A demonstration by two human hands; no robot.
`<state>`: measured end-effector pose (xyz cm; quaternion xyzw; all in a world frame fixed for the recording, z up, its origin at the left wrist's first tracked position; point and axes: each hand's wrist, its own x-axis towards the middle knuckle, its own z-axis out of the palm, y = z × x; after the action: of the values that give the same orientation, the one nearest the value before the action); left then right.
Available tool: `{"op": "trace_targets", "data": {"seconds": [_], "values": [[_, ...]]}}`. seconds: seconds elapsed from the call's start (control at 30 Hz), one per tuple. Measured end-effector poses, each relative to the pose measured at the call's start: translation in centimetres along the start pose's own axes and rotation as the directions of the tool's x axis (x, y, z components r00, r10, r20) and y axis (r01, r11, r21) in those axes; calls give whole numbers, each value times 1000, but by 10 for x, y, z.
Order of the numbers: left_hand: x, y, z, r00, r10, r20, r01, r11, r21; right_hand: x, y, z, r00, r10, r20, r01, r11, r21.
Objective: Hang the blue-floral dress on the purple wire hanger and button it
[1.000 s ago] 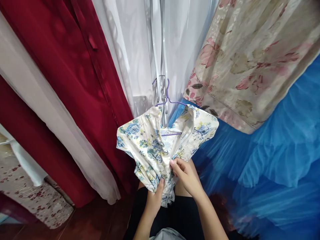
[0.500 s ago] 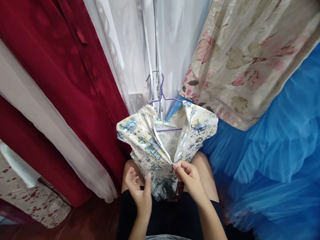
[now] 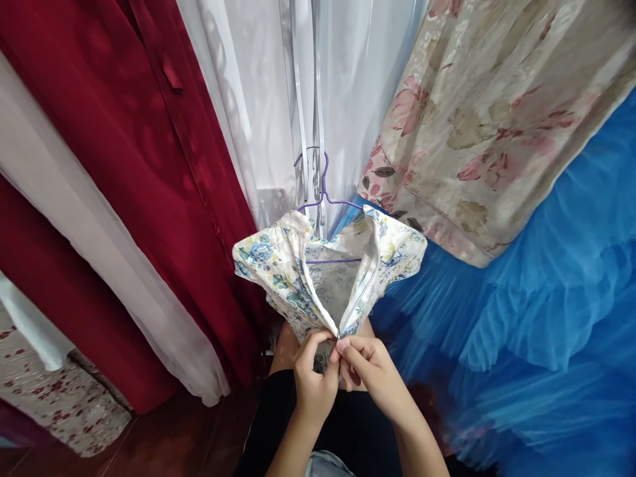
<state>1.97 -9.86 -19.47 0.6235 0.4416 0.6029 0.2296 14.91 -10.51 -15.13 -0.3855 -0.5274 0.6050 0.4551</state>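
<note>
A white garment with blue and yellow flowers [image 3: 283,265] hangs on a purple wire hanger [image 3: 324,189] in front of my knees. Its zipper [image 3: 366,281] is undone from the neck down, leaving a V-shaped gap. At the bottom of the V, my right hand [image 3: 370,364] pinches the fabric edge by the zipper; whether the slider is between the fingers is hidden. Close beside it, my left hand [image 3: 315,377] is closed on the garment just below that point, thumb against the fingers. The lower part of the garment is covered by both hands.
Dark red drapes [image 3: 163,199] and pale fabric [image 3: 124,238] hang at the left. White cloth [image 3: 248,86] hangs behind the hanger. To the right are a beige floral cloth [image 3: 477,132] and ruffled blue tulle [image 3: 536,318]. Dark red floor [image 3: 169,430] shows below.
My left hand has gone from open beside the garment to closed on it, next to my right hand. The right hand keeps its pinch, slightly lower and further left. The view has shifted a little.
</note>
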Motion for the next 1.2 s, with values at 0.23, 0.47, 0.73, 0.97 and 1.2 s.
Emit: {"op": "trace_targets", "data": {"seconds": [0.23, 0.47, 0.73, 0.97, 1.2], "values": [[-7, -15, 4, 997, 19, -75, -27, 994, -110, 6, 2, 9, 998, 40, 56, -44, 997, 60], [-7, -6, 2, 995, 99, -8, -99, 995, -31, 14, 3, 7, 979, 56, -195, 12, 944, 330], [-5, -15, 2, 996, 94, 5, -94, 996, -1, 92, -119, -10, 960, -236, -153, 253, 962, 105], [-3, -20, 3, 999, 42, 2, -42, 998, -45, 101, -144, 6, 915, -373, -152, 380, 925, 17], [132, 84, -35, 925, 378, -47, -375, 925, 64, 70, -130, 5, 887, -442, -130, 430, 896, -111]]}}
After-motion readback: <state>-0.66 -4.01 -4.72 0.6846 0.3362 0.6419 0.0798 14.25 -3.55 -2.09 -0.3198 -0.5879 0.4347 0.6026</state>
